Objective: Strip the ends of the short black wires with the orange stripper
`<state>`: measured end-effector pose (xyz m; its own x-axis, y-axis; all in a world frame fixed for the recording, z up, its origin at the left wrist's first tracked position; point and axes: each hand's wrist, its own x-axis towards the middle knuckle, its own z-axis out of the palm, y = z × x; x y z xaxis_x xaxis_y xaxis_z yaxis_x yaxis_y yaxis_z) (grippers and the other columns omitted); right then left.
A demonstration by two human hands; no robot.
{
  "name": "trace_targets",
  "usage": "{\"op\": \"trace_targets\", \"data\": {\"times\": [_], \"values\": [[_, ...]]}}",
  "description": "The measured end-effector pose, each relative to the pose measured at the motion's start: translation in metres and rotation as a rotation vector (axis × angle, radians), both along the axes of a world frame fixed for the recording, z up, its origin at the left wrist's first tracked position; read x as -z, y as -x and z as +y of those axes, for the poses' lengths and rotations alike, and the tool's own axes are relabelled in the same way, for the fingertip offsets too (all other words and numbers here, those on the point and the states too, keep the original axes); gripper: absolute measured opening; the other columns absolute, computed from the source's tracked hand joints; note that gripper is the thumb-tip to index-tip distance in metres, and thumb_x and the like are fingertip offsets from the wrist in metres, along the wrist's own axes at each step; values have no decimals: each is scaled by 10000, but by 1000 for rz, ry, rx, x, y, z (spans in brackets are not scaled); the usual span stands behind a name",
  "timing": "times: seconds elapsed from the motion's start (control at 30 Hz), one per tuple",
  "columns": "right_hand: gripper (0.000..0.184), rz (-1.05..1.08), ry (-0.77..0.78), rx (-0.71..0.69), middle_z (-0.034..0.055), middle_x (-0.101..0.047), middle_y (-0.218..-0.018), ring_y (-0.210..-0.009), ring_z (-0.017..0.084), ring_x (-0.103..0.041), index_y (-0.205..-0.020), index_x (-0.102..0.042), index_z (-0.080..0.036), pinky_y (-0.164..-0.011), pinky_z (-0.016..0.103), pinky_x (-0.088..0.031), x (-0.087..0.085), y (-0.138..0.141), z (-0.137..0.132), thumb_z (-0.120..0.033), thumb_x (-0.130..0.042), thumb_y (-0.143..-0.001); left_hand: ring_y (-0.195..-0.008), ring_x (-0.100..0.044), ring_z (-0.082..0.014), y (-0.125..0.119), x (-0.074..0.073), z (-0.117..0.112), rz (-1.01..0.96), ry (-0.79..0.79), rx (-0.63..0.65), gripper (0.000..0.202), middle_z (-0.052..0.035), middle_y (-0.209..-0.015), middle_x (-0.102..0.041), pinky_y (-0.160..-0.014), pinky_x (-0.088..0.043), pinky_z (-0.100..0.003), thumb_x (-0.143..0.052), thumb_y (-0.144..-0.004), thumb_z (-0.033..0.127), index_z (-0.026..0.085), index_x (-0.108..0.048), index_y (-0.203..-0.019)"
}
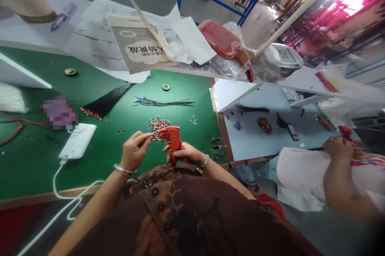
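My right hand (188, 154) is wrapped round the handles of an orange-red wire stripper (173, 140), its head pointing up and to the left. To its left, the fingertips of my left hand (135, 150) are pinched together beside the tool's jaws; whatever lies between them is too small to make out. Just behind both hands is a heap of small copper-coloured pieces (158, 124) on the green tabletop (120, 182). A few blue-ended bits (194, 120) lie right of the heap. Farther back rests a bunch of thin black wires with blue ends (165, 103).
A thick bundle of black wires (110, 99) lies back left, near a white power bank (77, 141) with a cable. Tape rolls (166, 87) sit behind. A shelf with papers (141, 47) crosses above. At the right, a co-worker's hand (339, 148) holds a red tool.
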<state>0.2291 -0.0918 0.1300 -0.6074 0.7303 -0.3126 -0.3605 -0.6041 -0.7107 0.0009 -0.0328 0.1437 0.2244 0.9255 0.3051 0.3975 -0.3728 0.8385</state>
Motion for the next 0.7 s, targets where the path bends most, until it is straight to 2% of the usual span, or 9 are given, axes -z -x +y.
{"op": "trace_targets", "data": {"times": [0.17, 0.4, 0.7], "values": [[606, 22, 5, -43, 90, -699, -886, -711, 181, -683, -1192, -605, -98, -630, 286, -544, -3, -1, 7, -434, -816, -734, -590, -494, -76, 1, -4, 2, 35, -32, 43, 209, 15, -694, -538, -579, -402, -200, -589, -916, 312, 169, -741, -933], [630, 65, 21, -86, 92, -693, -861, -724, 197, -681, -1229, -592, -91, -630, 315, -554, 1, -6, 10, -461, -791, -760, -613, -503, -83, 6, -3, 6, 97, -26, 115, 228, 3, -721, -547, -585, -407, -201, -567, -925, 332, 184, -738, -952], [625, 36, -6, -101, 83, -687, -818, -653, 156, -653, -1203, -592, -73, -609, 273, -524, 2, -7, 9, -502, -763, -783, -594, -501, -84, 5, -8, 7, 110, -54, 180, 226, 4, -707, -526, -580, -407, -204, -561, -920, 319, 171, -731, -928]]}}
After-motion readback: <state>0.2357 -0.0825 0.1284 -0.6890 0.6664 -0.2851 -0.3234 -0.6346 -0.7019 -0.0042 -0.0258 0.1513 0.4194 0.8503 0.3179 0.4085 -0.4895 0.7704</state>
